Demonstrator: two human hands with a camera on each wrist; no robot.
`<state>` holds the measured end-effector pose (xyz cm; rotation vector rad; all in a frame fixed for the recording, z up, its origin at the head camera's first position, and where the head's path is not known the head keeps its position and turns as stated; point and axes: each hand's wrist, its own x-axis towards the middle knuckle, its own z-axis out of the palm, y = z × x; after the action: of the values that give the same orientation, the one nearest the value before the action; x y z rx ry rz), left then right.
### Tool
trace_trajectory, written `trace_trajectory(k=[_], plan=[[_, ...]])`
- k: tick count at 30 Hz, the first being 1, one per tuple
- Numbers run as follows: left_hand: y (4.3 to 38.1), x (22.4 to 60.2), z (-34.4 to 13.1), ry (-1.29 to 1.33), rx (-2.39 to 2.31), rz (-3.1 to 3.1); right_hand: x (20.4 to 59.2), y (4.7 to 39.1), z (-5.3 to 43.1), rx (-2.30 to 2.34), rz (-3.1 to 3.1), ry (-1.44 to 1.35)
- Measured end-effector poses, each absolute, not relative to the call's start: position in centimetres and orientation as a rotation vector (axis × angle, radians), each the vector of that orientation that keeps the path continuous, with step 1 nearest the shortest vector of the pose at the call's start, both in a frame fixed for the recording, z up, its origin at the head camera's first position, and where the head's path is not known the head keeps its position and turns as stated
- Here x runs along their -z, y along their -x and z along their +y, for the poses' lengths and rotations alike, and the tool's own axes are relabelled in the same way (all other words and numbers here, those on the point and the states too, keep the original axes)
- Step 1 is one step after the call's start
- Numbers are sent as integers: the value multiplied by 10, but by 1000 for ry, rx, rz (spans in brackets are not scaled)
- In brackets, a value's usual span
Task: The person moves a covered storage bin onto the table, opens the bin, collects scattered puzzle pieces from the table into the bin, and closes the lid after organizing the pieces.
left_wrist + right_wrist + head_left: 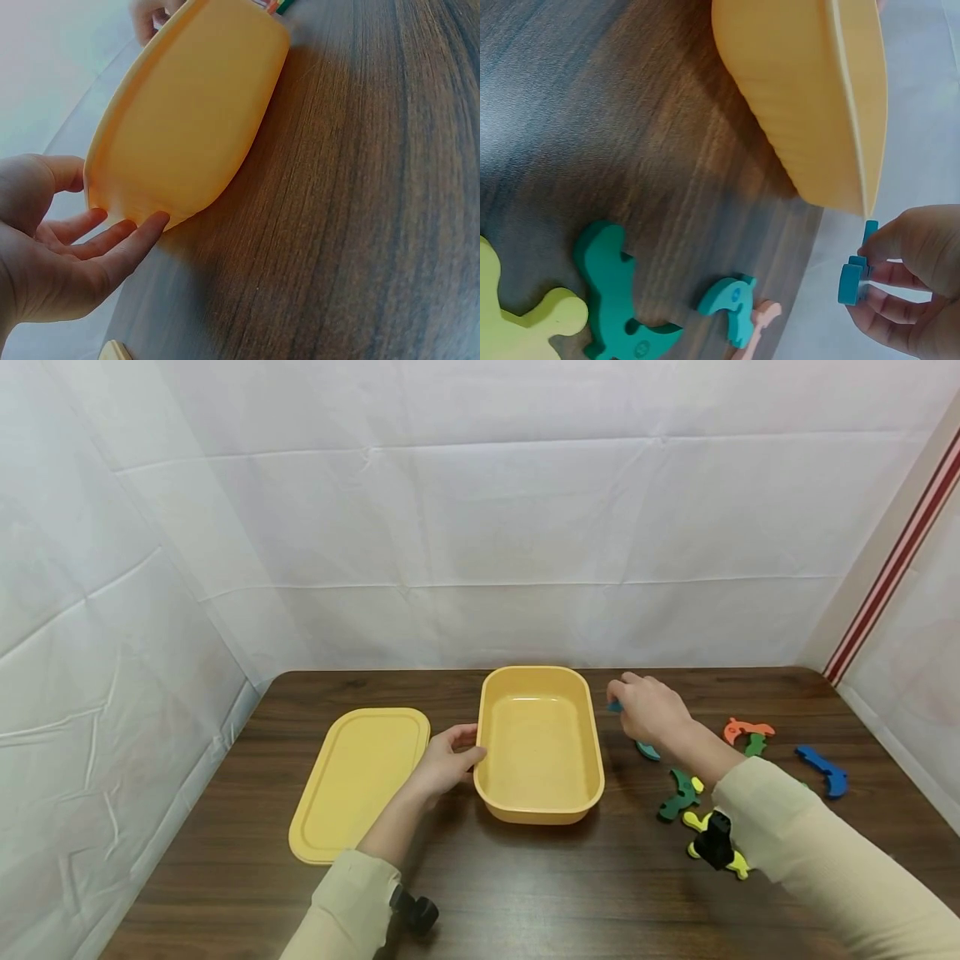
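Observation:
A deep yellow plastic box (536, 752) stands on the table with nothing in it. My left hand (442, 762) holds its left side, the thumb at the rim and the fingertips against the outer wall, as the left wrist view shows. Just beyond the box's right side, my right hand (651, 708) pinches a small blue toy piece (849, 283) between thumb and fingers, raised off the table. Most of that piece is hidden by the hand in the head view. Below the right hand lie a teal piece (647, 751) and a dark green animal-shaped piece (681, 795).
A flat yellow lid (360, 785) lies left of the box. Under and beyond the right forearm are yellow pieces (738, 864), an orange piece (750, 727) and a blue piece (823, 771). White sheeting (517, 527) rises behind the wooden table (510, 893).

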<state>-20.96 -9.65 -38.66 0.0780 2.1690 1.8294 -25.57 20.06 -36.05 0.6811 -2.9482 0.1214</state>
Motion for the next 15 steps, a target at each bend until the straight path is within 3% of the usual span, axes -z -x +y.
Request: trace_trajectory(k=[15], plan=[[210,386,-96,-74,-1824,2182,345,251,179,-132,-2902,-797]])
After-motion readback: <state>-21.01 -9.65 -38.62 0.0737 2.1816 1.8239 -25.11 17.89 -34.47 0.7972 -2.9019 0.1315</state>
